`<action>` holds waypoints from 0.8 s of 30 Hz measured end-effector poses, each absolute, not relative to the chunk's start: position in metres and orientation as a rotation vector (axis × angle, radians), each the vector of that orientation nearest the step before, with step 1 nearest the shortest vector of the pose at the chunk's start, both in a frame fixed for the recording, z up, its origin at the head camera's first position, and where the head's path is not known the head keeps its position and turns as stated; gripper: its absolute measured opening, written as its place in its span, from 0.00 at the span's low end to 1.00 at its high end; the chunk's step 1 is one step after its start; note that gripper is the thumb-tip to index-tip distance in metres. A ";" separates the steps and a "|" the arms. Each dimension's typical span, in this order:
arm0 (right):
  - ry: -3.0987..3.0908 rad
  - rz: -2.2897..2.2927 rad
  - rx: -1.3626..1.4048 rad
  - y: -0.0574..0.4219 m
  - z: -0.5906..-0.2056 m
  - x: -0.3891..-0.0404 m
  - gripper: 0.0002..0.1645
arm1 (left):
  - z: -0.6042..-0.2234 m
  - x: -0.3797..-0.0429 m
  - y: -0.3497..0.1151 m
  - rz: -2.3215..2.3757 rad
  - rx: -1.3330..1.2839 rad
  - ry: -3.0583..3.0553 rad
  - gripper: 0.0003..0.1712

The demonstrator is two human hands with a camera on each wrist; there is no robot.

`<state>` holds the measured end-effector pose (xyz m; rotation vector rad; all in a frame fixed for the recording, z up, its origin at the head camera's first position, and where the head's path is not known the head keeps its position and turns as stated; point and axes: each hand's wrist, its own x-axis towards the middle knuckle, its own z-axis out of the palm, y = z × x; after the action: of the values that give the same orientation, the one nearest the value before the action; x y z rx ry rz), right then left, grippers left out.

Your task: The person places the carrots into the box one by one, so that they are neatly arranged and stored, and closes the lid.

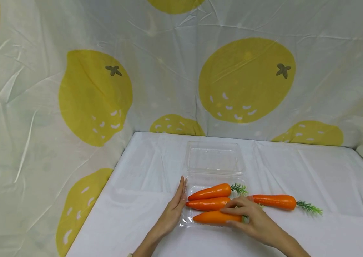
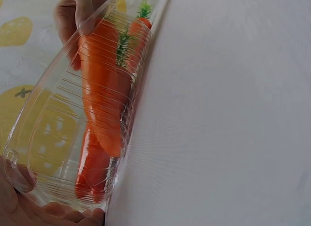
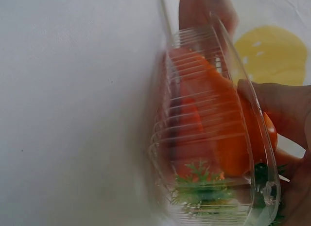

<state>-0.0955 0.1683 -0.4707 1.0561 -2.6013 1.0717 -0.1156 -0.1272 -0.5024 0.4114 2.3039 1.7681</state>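
A clear plastic clamshell box lies with its lid folded back. Three orange carrots sit in its base: a far carrot, a middle carrot and a near carrot. My right hand pinches the near carrot by its thick end, thumb on the near side and fingers over the top, covering part of its green leaves. Along the box's left end rests my left hand, its fingers extended against the wall. Through the ribbed plastic, the left wrist view shows the held carrot slanting over another.
Another carrot with green leaves lies on the white tablecloth, right of the box. Behind and to the left hangs a pale curtain printed with yellow lemons.
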 end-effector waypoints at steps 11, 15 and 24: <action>-2.569 1.022 1.103 0.162 -0.476 -0.093 0.16 | -0.502 -0.116 -0.127 1.773 0.415 2.300 0.36; -2.555 1.013 1.106 0.158 -0.477 -0.093 0.16 | -0.503 -0.116 -0.127 1.775 0.419 2.292 0.36; -2.599 0.957 0.965 0.146 -0.479 -0.092 0.17 | -0.504 -0.116 -0.128 1.767 0.405 2.307 0.36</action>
<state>-0.0922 0.1455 -0.4792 0.9646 -2.5986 0.9566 -0.1164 -0.1275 -0.5037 0.4052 2.3070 1.7671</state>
